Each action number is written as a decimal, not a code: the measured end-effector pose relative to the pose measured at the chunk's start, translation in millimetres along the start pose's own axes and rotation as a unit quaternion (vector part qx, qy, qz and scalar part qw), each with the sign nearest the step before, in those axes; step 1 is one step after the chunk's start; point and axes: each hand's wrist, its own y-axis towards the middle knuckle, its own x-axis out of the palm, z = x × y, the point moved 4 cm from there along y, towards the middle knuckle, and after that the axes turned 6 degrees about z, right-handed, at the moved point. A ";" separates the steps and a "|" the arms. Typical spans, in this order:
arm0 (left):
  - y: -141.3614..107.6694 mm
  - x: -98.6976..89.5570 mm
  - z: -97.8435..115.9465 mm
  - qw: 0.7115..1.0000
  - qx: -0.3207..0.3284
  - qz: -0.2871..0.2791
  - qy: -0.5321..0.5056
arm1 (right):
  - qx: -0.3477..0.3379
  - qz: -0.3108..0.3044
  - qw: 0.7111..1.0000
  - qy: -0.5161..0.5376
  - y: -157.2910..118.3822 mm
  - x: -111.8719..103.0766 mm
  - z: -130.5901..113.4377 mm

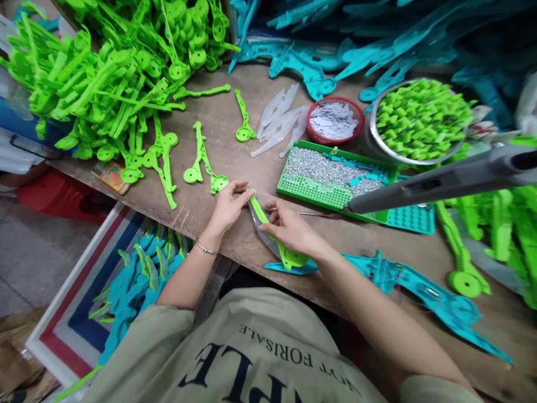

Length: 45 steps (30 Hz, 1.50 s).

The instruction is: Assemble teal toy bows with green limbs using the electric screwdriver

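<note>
My left hand (230, 206) pinches the far end of a long green plastic part (260, 210) between thumb and fingers. Around the middle of the same part, my right hand (291, 228) is closed, and its round green end shows below the palm. Along the left side of the part lies a translucent blade-shaped plastic piece (262, 235). Close by on the right, a blue plastic body (423, 285) lies along the table's front edge, partly hidden by my right forearm. A thin metal rod (321, 215) points toward my right hand.
Loose green parts (197, 162) and translucent blades (281, 120) lie ahead. A green tray (314, 193) holds small metal pieces. Behind it stand a red basket (335, 137) and a metal bowl (373, 131). A grey tool (432, 179) juts in from the right. Green parts (104, 95) heap left.
</note>
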 end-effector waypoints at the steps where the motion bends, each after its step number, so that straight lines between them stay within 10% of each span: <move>1: -0.8 1.2 -2.0 0.999 -0.040 -0.012 -0.035 | -0.005 0.004 1.000 0.003 -0.7 -0.3 -0.8; 6: -5.0 5.3 -2.7 0.979 -0.140 -0.060 -0.133 | 0.005 -0.008 0.999 0.050 2.9 -2.0 -0.1; 12: -6.0 5.0 2.3 0.977 -0.137 -0.052 -0.152 | 0.055 -0.107 0.980 0.157 7.7 -1.3 -1.9; 24: -9.3 8.2 -0.1 0.986 -0.084 -0.023 -0.145 | 0.029 -0.069 0.990 0.121 8.6 -2.7 -6.1; 35: -114.9 46.9 -30.7 0.971 -0.163 -0.043 -0.169 | 0.015 -0.061 0.988 0.143 6.5 -7.1 -11.4; 45: -120.2 56.9 -33.3 0.962 -0.183 -0.036 -0.202 | -0.003 -0.066 0.987 0.148 -1.3 -4.5 -9.6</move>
